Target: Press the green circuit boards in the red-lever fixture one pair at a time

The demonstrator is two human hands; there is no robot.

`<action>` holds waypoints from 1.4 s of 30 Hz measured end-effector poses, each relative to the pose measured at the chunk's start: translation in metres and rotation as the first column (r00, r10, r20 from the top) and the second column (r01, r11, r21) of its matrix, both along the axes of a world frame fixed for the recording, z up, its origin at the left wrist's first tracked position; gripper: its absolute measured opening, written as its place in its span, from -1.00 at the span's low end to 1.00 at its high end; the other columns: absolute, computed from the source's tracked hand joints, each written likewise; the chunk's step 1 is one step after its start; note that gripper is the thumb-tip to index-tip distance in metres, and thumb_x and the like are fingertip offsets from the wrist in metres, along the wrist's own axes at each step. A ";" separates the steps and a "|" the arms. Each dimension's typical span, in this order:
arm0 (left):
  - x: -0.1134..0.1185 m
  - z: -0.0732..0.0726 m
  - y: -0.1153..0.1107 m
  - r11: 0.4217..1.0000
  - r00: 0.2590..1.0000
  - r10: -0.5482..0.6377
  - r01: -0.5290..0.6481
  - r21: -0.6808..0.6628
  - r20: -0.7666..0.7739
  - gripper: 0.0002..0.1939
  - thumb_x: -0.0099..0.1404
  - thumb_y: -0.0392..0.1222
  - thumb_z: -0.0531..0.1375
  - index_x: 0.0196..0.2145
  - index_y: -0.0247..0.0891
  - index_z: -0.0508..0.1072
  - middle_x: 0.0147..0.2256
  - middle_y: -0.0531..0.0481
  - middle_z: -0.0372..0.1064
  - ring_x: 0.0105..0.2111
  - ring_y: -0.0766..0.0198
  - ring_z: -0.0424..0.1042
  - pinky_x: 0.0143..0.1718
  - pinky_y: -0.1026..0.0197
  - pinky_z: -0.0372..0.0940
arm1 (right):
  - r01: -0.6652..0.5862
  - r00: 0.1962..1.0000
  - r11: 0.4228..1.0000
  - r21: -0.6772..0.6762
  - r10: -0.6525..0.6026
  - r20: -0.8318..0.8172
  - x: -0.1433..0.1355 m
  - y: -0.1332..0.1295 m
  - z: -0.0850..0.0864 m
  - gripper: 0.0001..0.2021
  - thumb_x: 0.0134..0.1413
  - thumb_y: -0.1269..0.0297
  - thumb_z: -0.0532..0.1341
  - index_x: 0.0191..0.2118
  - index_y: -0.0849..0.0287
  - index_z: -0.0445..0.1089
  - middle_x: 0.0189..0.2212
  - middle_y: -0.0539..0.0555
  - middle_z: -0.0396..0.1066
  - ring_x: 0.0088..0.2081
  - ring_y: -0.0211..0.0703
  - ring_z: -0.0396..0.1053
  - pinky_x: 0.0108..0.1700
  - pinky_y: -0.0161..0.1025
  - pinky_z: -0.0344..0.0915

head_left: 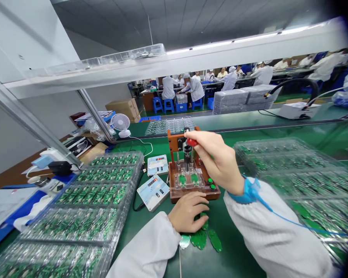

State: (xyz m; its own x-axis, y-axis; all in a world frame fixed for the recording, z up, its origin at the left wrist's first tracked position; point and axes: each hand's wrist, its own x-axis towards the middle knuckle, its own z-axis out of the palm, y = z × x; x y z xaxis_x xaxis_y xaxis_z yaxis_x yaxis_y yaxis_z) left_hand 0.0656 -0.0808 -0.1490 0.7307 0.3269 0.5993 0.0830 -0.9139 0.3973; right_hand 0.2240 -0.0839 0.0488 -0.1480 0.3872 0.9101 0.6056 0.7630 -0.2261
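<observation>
Your right hand (217, 160) pinches the red lever (191, 142) of the jig (191, 181) on the green mat (237, 255); your left hand (188, 212) curls over loose boards (203, 239). Trays (84, 204) flank you; workers (195, 90) sit beyond.

We saw a brightly, evenly lit hall, light coming from ceiling strip lamps (255, 38), soft faint shadows on the green desk (234, 255), glare on clear plastic trays (75, 224), strong fisheye bending, right edge smeared and dark at the corners.
</observation>
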 end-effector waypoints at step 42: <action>-0.119 0.056 0.129 0.701 0.464 0.338 -0.704 -0.110 -0.819 0.26 -0.20 0.29 0.52 0.39 -0.11 0.21 0.49 -0.21 -0.29 0.45 -0.41 -0.41 0.41 -0.36 -0.22 | -0.324 0.918 0.943 -0.076 0.294 -0.266 -0.009 0.008 -0.084 -0.40 0.35 0.56 0.12 0.35 -0.20 0.26 0.29 -0.06 0.37 0.36 -0.06 0.25 0.36 0.04 0.31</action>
State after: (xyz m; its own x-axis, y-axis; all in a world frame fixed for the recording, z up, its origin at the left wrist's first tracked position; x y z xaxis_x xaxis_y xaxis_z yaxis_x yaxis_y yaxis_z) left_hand -0.0537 0.0481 -0.0932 0.4306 0.8525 -0.2964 0.8957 -0.3633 0.2565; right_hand 0.2154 -0.0755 -0.0351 -0.0532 0.4633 0.8846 0.2572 0.8623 -0.4362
